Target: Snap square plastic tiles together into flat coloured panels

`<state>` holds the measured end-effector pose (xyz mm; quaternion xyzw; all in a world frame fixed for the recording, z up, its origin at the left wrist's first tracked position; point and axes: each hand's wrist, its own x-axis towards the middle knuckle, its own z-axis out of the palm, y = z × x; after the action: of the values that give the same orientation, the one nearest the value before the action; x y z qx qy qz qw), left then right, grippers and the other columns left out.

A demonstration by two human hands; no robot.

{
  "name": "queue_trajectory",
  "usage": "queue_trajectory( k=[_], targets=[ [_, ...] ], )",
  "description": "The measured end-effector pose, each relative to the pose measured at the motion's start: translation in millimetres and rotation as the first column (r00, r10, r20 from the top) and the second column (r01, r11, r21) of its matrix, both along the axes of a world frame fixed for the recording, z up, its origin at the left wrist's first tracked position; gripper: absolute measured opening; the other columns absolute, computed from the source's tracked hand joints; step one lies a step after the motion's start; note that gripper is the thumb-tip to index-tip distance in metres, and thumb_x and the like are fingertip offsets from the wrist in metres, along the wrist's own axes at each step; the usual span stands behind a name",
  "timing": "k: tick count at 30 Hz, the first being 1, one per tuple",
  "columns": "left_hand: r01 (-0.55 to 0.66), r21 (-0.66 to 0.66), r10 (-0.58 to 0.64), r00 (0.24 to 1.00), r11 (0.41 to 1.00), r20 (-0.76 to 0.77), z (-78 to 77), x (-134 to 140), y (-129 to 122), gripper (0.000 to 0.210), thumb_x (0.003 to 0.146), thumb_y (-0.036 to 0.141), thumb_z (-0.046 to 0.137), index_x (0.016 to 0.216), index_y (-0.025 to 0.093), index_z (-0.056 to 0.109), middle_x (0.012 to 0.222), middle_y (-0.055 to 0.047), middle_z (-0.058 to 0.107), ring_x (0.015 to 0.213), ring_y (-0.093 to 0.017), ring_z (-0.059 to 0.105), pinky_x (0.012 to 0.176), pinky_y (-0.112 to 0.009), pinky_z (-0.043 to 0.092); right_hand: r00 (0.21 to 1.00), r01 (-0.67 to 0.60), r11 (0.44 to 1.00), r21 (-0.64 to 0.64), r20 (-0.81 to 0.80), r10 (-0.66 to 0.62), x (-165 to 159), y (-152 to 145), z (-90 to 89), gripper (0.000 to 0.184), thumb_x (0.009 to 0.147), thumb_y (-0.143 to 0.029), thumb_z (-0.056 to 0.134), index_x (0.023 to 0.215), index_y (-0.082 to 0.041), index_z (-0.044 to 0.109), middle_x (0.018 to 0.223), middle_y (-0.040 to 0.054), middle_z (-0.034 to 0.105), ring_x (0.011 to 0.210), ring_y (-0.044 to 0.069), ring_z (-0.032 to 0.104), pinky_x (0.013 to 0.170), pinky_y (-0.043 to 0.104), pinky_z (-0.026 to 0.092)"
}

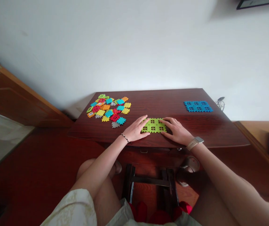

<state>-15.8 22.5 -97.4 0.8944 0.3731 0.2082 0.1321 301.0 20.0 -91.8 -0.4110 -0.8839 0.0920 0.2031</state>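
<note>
A flat green panel of interlocking window tiles (157,129) lies near the front edge of the table. My left hand (136,129) grips its left end, the fingers on the far edge and the thumb on the near edge. At the right end, my right hand (175,131) holds the panel the same way. The panel has two rows of window openings and toothed edges; its ends are partly covered by my fingers. A similar blue panel of window tiles (197,106) rests at the far right, apart from both hands.
Loose toothed tiles in several colours (105,107) are heaped on the left of the dark red table (158,100). Behind it is a white wall (134,47). A black cable (221,102) hangs by the right edge, near a wooden surface (263,135).
</note>
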Motion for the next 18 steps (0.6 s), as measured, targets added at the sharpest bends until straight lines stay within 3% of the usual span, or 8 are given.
queue_trajectory(
  k=[4,8,18],
  targets=[
    [-0.036,-0.003,0.035,0.999,0.999,-0.009,-2.0,-1.3,1.8,0.085,0.1,0.053,0.069,0.17,0.023,0.031,0.179,-0.017,0.026,0.169,-0.034,0.019,0.138,-0.055,0.023,1.0,-0.001,1.0,-0.006,-0.027,0.001,2.1,1.9,-2.4,0.076,0.103,-0.056,0.061,0.171,-0.03,0.037,0.163,0.0146,0.051,0.152,0.039,0.046,0.126,0.061,0.04],
    [-0.068,-0.061,0.067,0.998,0.996,-0.017,-3.7,-1.3,5.7,0.093,0.097,0.056,0.073,0.171,0.021,0.028,0.178,-0.02,0.028,0.169,-0.035,0.021,0.137,-0.056,0.022,1.0,-0.004,0.999,-0.048,-0.029,0.002,4.8,4.9,-4.6,0.085,0.102,-0.058,0.063,0.174,-0.033,0.028,0.17,0.012,0.046,0.158,0.039,0.039,0.128,0.064,0.036],
    [-0.055,-0.123,0.065,0.995,0.991,0.081,5.3,2.1,15.0,0.099,0.088,0.046,0.083,0.169,0.027,0.031,0.162,-0.019,0.049,0.153,-0.039,0.046,0.128,-0.06,0.038,0.97,-0.018,0.973,-0.228,-0.239,-0.038,6.8,10.4,2.4,0.09,0.092,-0.048,0.079,0.17,-0.034,0.038,0.163,0.0106,0.055,0.151,0.038,0.051,0.128,0.062,0.04]
  ],
)
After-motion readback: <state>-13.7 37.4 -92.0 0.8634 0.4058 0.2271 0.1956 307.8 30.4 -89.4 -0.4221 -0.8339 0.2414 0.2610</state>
